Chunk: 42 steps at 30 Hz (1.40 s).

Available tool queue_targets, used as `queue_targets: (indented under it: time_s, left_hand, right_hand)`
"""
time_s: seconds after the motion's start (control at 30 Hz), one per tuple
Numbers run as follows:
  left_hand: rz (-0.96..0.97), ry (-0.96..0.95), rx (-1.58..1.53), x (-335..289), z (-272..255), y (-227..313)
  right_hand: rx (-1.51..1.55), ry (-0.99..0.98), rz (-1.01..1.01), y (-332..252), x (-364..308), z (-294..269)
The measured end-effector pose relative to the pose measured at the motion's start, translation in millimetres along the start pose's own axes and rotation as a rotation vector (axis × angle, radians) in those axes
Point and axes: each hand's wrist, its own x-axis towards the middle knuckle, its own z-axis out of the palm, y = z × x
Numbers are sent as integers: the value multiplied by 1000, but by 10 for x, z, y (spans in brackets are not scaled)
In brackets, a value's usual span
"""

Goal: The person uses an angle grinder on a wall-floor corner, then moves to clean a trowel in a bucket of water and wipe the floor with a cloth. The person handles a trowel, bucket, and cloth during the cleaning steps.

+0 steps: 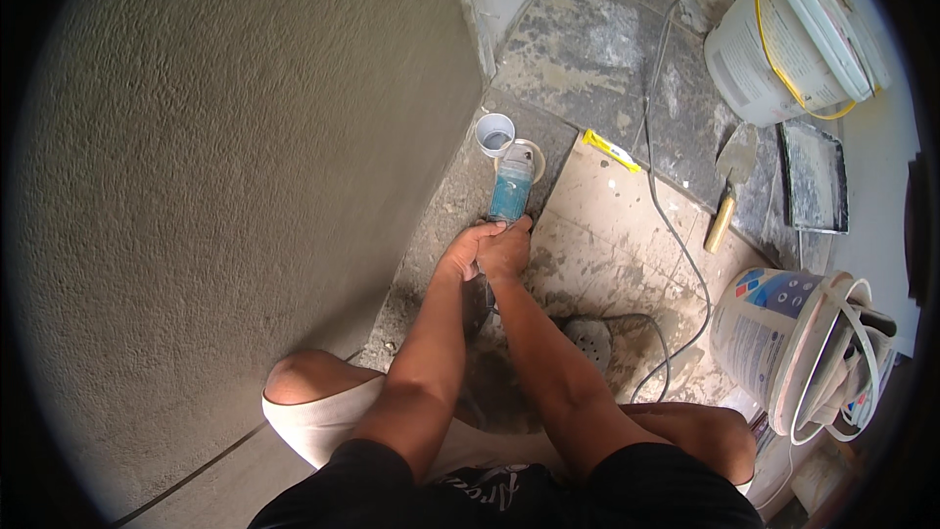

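Both my arms reach forward to a teal angle grinder (511,194) held low over the floor between my knees. My left hand (462,249) and my right hand (505,251) are wrapped together round its rear body, fingers closed. The grinder's grey head points away from me, over a white round rim (538,163) that shows partly behind it; whether they touch I cannot tell. Just left of the head stands a white round pipe end (494,131), open at the top. The grinder's disc is hidden.
A rough grey plastered wall (245,157) rises at left. A black cable (670,220) loops across the right floor. A yellow packet (611,151), a trowel (729,186), a black tray (816,178), a lidded white bucket (774,49) and another bucket (759,323) stand or lie at right.
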Motion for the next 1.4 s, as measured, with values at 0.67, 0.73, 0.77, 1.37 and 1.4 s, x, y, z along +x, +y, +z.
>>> queue_targets:
  time_s: [0.67, 0.73, 0.77, 1.37, 1.4]
  left_hand:
    - [-15, -37, 49, 207, 143, 194]
    - [-16, -41, 42, 224, 96, 191]
    - [-17, -44, 39, 231, 75, 187]
    - [-51, -39, 0, -75, 55, -6]
    - [-43, -41, -19, -98, 10, -41]
  right_hand:
    - [23, 24, -25, -67, 279, -36]
    - [48, 74, -87, -35, 265, 18]
    - [61, 100, -118, -23, 263, 43]
    - [5, 12, -58, 31, -34, -56]
    - [2, 0, -64, 29, -85, -50]
